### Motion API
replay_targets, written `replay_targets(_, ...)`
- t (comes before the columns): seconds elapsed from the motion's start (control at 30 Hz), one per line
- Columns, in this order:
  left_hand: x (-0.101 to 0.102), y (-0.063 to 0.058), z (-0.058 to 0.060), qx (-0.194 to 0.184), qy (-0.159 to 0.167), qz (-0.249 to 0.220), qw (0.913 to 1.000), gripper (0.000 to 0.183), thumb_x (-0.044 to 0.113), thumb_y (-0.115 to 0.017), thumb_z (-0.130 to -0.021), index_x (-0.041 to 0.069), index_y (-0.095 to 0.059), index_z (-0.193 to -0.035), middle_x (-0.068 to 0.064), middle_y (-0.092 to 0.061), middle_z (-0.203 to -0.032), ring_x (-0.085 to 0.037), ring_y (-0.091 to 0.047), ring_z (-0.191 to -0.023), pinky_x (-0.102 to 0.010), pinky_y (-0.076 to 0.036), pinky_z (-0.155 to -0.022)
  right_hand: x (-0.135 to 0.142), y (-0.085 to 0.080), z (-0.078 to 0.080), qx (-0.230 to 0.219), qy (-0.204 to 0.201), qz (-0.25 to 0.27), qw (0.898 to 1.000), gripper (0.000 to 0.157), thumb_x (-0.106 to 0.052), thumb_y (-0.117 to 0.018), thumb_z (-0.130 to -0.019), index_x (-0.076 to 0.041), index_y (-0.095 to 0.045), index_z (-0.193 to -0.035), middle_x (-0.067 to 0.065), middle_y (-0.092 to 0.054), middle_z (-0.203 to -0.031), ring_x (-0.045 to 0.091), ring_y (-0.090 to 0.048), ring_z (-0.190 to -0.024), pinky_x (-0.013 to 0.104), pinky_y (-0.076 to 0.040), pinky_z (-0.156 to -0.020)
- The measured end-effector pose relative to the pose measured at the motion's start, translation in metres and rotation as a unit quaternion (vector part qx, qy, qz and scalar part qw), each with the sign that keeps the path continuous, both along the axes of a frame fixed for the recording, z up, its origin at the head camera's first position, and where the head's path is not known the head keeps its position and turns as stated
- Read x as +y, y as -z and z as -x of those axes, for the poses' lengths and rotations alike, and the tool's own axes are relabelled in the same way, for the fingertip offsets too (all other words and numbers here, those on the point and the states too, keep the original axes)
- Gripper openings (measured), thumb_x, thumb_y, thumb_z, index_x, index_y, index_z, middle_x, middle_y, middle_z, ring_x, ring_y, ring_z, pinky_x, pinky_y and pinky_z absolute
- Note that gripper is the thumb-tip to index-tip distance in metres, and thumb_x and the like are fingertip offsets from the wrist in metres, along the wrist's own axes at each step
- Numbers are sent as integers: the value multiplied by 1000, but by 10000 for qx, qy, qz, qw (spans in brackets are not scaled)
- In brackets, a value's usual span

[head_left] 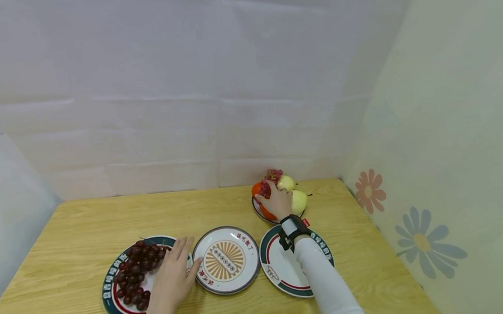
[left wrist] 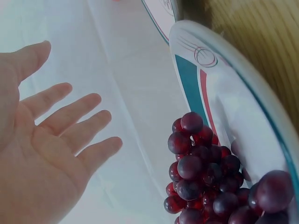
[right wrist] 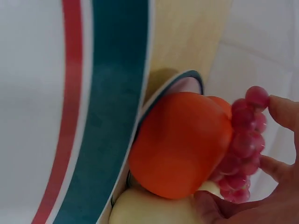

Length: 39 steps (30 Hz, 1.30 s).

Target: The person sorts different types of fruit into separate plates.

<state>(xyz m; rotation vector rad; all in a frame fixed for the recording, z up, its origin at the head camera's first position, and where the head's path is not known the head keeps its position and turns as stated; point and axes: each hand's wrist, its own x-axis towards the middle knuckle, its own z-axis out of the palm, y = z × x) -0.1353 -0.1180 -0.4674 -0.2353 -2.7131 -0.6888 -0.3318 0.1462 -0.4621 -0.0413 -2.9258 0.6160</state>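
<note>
My right hand (head_left: 279, 202) reaches into the fruit bowl (head_left: 256, 211) at the back right. Its fingertips hold a bunch of pinkish-red grapes (right wrist: 245, 140), which sits against an orange fruit (right wrist: 180, 144); part of the bunch is hidden behind the hand in the head view. Pale yellow pears (head_left: 299, 202) lie beside that hand. My left hand (head_left: 172, 278) hovers with fingers spread, holding nothing. Beside it, an oval green-rimmed plate (head_left: 110, 297) carries a large bunch of dark purple grapes (left wrist: 205, 172); the left wrist view shows the hand apart from them.
Between the hands stands a round white plate (head_left: 244, 274) with an orange sunburst print. A second green-rimmed plate (head_left: 285, 270) lies under the right forearm. All stand on a wooden table (head_left: 80, 224), with a pale sheet (head_left: 160, 110) behind and a flower-printed wall on the right.
</note>
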Motion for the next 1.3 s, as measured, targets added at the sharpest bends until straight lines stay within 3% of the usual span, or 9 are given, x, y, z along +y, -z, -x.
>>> replay_targets(0.1, 2, 1, -1, 6, 27, -21, 10000, 55, 23, -68, -83, 1, -50, -131, -24, -52, -130, -39, -44, -123, -61, -39, -96, -2, 6, 2, 176, 26, 79, 9998, 63, -45, -65, -81, -16, -45, -133, 27, -61, -113, 44, -52, -103, 52, -40, -90)
replay_targets(0.27, 5, 0, -1, -73, 42, 3, 10000, 54, 22, -67, -84, 2, -49, -131, -22, -52, -130, -38, -44, -123, -60, -39, -96, -2, 10, 7, 624, 2, 770, 9951, 53, -30, -71, -80, -10, -50, -123, 23, -66, -102, 37, -60, -93, 46, -50, -82)
replay_targets(0.6, 8, 1, 1, -16, 45, -24, 10000, 50, 21, -67, -84, 4, -53, -129, -21, -54, -128, -36, -48, -121, -54, -46, -91, 10, 7, 10, 724, 258, 1952, 9777, 58, -19, -75, -77, -5, -47, -127, 20, -57, -119, 34, -52, -107, 51, -46, -92)
replay_targets(0.87, 9, 2, 1, 1, 75, -101, 9999, 48, 22, -66, -85, 4, -54, -128, -21, -54, -129, -36, -49, -119, -54, -47, -88, 14, 2, 7, 751, 348, 2328, 9690, 53, -17, -73, -79, -3, -47, -123, 18, -54, -120, 30, -49, -108, 46, -45, -96)
replay_targets(1.07, 10, 3, 3, 95, 102, -110, 9998, 48, 21, -67, -85, 4, -54, -128, -21, -55, -127, -35, -50, -117, -53, -48, -87, 14, -7, 5, 1196, 310, 2411, 9626, 37, -16, -73, -78, 2, -57, -106, 18, -58, -104, 29, -51, -93, 42, -47, -81)
replay_targets(1.3, 12, 4, 4, -70, 145, -179, 9997, 49, 23, -65, -86, 5, -52, -130, -21, -53, -129, -35, -50, -118, -53, -47, -89, 15, -19, -2, 1347, -17, 2227, 9655, 30, -14, -72, -80, -2, -56, -101, 15, -57, -104, 27, -53, -93, 41, -53, -83)
